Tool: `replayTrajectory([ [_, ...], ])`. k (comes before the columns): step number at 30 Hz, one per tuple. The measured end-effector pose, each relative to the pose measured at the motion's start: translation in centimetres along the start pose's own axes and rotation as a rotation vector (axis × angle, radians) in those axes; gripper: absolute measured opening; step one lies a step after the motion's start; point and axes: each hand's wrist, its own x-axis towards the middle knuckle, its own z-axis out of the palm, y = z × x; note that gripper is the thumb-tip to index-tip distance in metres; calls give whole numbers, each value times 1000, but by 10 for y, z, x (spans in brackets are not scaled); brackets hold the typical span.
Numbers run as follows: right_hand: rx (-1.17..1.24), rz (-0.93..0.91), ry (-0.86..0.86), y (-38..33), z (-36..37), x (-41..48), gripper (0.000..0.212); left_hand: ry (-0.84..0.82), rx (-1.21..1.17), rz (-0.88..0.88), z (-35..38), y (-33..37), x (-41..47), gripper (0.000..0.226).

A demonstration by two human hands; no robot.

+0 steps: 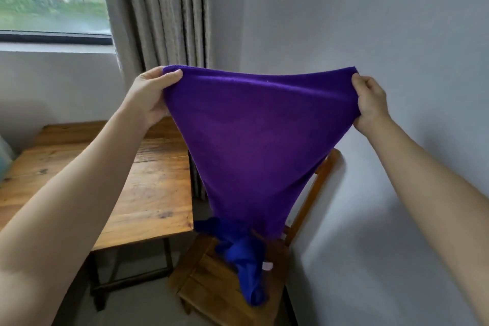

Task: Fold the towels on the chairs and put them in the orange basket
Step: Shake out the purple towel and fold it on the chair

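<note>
Purple towel [254,140], top corners pinched by fingers of left hand [152,98] and right hand [371,106], hangs spread. Risk: tail below the fingers may drag blue towel [243,254] off chair [201,280].

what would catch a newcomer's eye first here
The purple cloth towel, stretched mid-frame between the left hand and right hand, which pinch its top corners. Below it, a crumpled blue towel lies on the wooden chair, right of the wooden table.
</note>
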Motion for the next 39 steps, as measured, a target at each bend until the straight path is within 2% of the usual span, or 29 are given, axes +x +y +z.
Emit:
replayTrajectory([
  [5, -14, 82, -66, 31, -31, -50, 18, 17, 75, -61, -6, -17, -69, 36],
  [9, -18, 155, -106, 60, -57, -95, 20, 70, 92, -132, -12, -44, -130, 36],
  [15, -90, 329, -139, 120, -89, -164, 17, 153, 99, -328, -26, -105, -213, 41],
  [19, -129, 424, -88, 171, -113, -194, 18, 199, 139, -500, -35, -153, -247, 25],
  [22, -218, 486, -66, 209, -128, -206, 19, 267, 172, -583, -35, -184, -256, 17],
  [28, -381, 611, -54, 268, -139, -213, 18, 335, 272, -705, -35, -231, -252, 18],
  [39, -556, 727, 54, 331, -114, -175, 20, 374, 327, -841, -53, -304, -182, 12],
])
